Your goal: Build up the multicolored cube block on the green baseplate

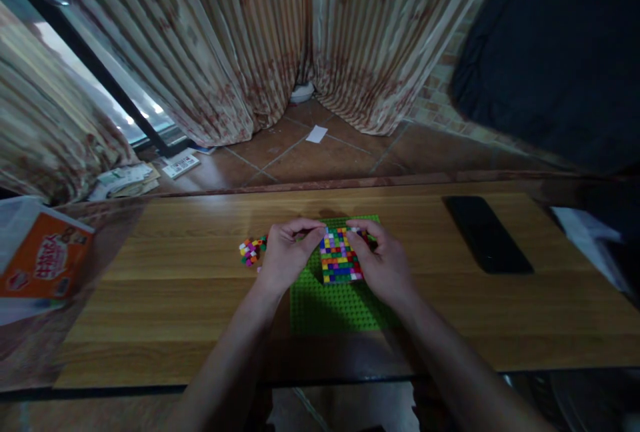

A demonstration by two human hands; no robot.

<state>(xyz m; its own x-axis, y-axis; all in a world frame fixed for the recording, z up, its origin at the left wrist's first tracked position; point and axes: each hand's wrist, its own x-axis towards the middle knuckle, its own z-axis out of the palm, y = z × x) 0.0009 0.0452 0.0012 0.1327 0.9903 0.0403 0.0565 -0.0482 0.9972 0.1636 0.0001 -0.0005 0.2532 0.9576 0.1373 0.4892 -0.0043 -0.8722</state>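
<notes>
A green baseplate (340, 309) lies on the wooden table (175, 285) in front of me. On its far half stands a block of small coloured bricks (340, 259) in rows of many colours. My left hand (286, 255) curls at the block's left far corner, its fingertips pinched against the top row. My right hand (383, 262) curls at the right far corner, fingers pressed on the bricks there. A small heap of loose coloured bricks (251, 250) sits just left of my left hand.
A black phone (486, 233) lies on the table to the right. An orange box (44, 259) sits at the left edge, white paper (585, 235) at the far right. Beyond the table are tiled floor, striped curtains and scattered papers.
</notes>
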